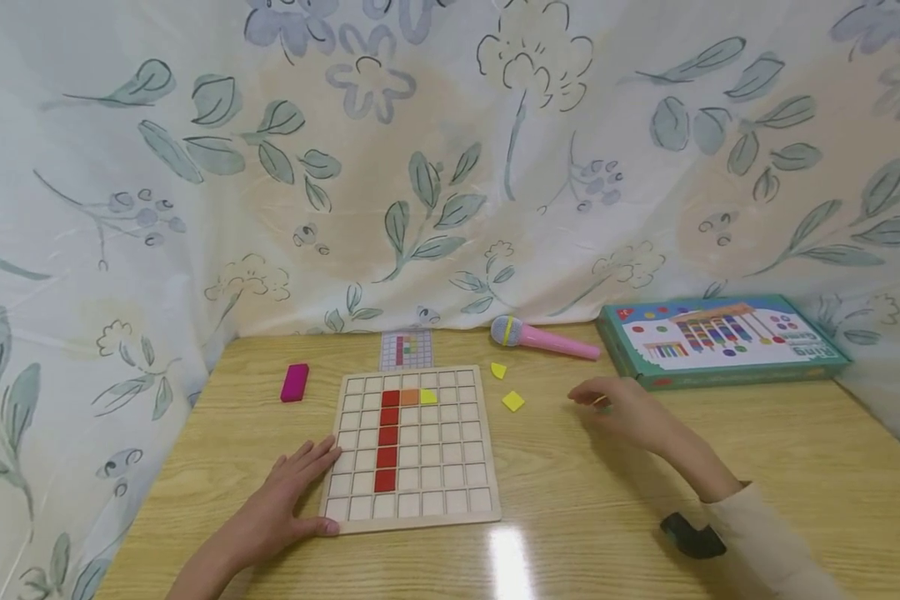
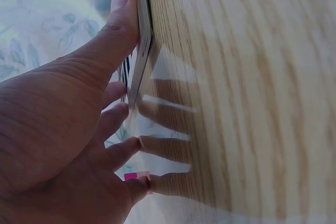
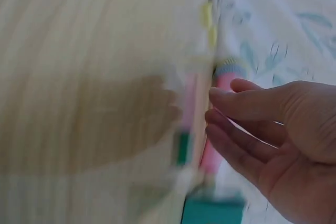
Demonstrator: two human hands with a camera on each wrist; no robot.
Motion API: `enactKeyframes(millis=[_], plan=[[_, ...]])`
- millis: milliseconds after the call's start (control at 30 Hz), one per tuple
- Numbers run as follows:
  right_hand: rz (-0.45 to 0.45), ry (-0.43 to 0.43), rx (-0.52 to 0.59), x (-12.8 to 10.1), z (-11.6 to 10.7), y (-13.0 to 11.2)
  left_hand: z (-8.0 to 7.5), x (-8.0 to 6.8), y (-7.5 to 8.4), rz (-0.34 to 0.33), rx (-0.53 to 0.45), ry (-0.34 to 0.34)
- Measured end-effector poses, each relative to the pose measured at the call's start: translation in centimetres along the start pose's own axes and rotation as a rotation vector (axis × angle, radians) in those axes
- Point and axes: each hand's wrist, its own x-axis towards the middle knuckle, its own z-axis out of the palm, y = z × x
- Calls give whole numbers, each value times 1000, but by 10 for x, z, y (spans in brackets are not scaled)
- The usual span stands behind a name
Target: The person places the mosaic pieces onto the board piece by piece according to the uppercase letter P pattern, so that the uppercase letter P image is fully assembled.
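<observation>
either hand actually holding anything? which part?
Left hand steadies the grid board at its near-left corner, thumb on the edge, fingers flat; no real grip. Right hand hovers over the table, fingers loose, nothing held.

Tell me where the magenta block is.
In the head view, the magenta block lies on the table, left of the grid board, beyond the left hand.
</observation>
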Motion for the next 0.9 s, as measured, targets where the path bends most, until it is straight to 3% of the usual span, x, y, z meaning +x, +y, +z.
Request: enactKeyframes(millis=[133,333,633,900], plan=[[50,-20,-58,-18,-8,16,0,-1,-1,-2,3,8],[90,-8,-31,-30,-13,23,2,-1,-1,9,1,18],[122,-10,-29,-27,-15,21,0,0,0,-5,1,4],[105,-81,-21,-13,-10,5,1,0,0,-1,1,12]])
